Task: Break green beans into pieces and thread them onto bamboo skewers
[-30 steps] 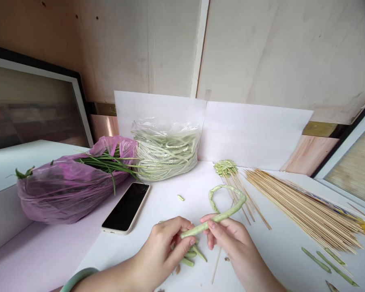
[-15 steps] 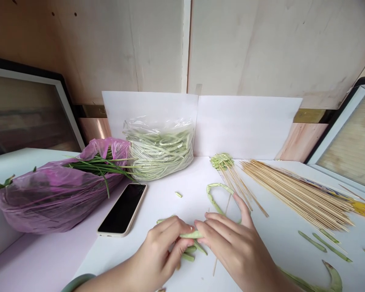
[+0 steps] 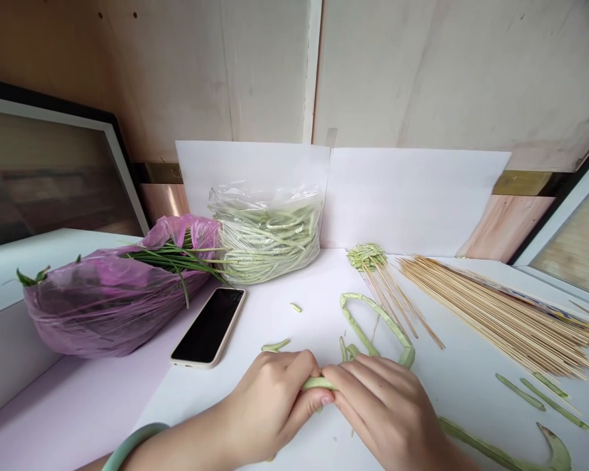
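Observation:
Near the front middle of the table, my left hand point(image 3: 275, 396) pinches a pale green long bean point(image 3: 320, 383) between thumb and forefinger. My right hand point(image 3: 387, 405) grips the same bean close beside it, so the fingertips almost meet. A looped length of long bean point(image 3: 356, 297) curves up beyond my right hand; whether it joins the held part is hidden. Short bean pieces point(image 3: 275, 345) lie past my left hand, and others are partly covered by my hands. A thin stick shows a little between and behind my hands.
At the back stand a clear bag of long beans point(image 3: 269, 245) and a purple bag point(image 3: 112, 307) with green stalks. A phone point(image 3: 209, 327) lies left. Bamboo skewers point(image 3: 485, 311), skewered bean pieces point(image 3: 366, 255), loose pieces point(image 3: 520, 391) and another bean point(image 3: 485, 448) lie right.
My hands have come closer together on the bean. The right forefinger, stretched against the looped bean before, is now folded in with the others. The view has shifted slightly.

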